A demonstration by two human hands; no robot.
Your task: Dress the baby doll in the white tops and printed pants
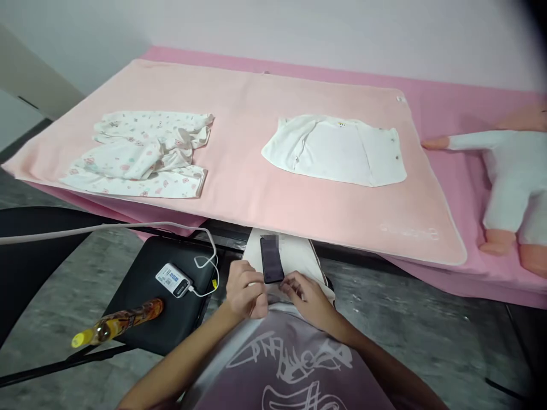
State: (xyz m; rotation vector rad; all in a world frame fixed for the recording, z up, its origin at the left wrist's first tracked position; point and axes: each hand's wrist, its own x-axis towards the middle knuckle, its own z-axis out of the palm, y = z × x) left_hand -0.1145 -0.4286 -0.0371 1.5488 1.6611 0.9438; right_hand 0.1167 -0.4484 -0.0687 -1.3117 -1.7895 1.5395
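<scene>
A dark smartphone (271,261) lies on my light-coloured trousers, between my hands. My left hand (247,289) rests just left of its lower end, fingers curled into a loose fist with nothing visible in them. On the other side, my right hand (308,299) is close to the phone's lower right corner. Its fingers are bent but slightly apart, and no held thing shows. On the table ahead lies a white baby top (335,151), spread flat. Left of it is a pile of printed baby clothes (145,154), partly folded.
A pale pink mat (239,199) covers the table over a darker pink cloth (444,114). A doll (517,176) in white lies at the right. On a black stool (149,256) are a power bank (173,280) with a white cable (162,225) and a yellow-capped bottle (123,323).
</scene>
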